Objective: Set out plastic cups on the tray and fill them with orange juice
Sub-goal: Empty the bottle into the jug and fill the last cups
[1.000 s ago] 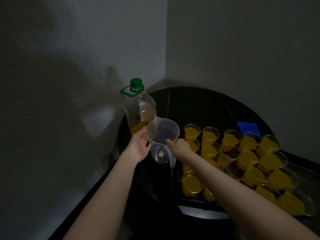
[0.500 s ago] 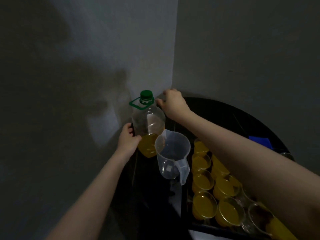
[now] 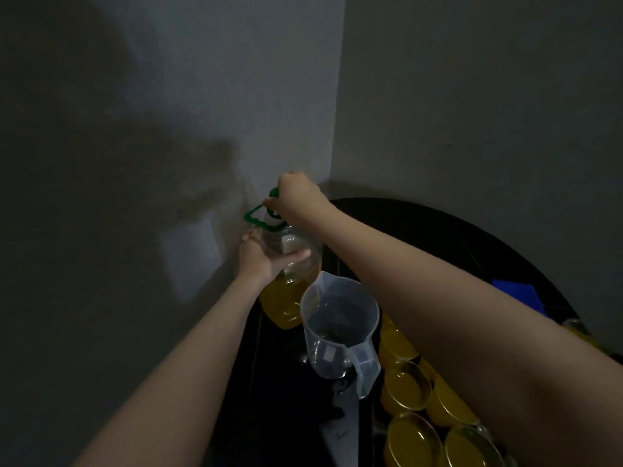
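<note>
Gripping the green cap (image 3: 273,193) from above, the right hand (image 3: 296,197) has its fingers curled round it at the top of the juice bottle (image 3: 286,284). The left hand (image 3: 266,254) wraps the bottle's clear upper body from the wall side, thumb laid across the front, steadying it. The bottle stands upright at the table's back corner, roughly one-third full of orange juice. The green carry handle (image 3: 261,220) hangs loose at the neck.

The empty clear jug (image 3: 338,326) stands just in front of the bottle, on the near side, close to touching it. Filled plastic cups (image 3: 409,387) sit packed together beyond the jug, away from the bottle; the tray under them is too dark to make out.

Risks, as judged:
- Twisting the cap may rotate or tip the bottle if the left grip slips on smooth plastic.
- The right forearm passes over the jug and cups; a low elbow could knock them.

Clearance: walls close behind and beside the bottle; open room lies only toward the person.
</note>
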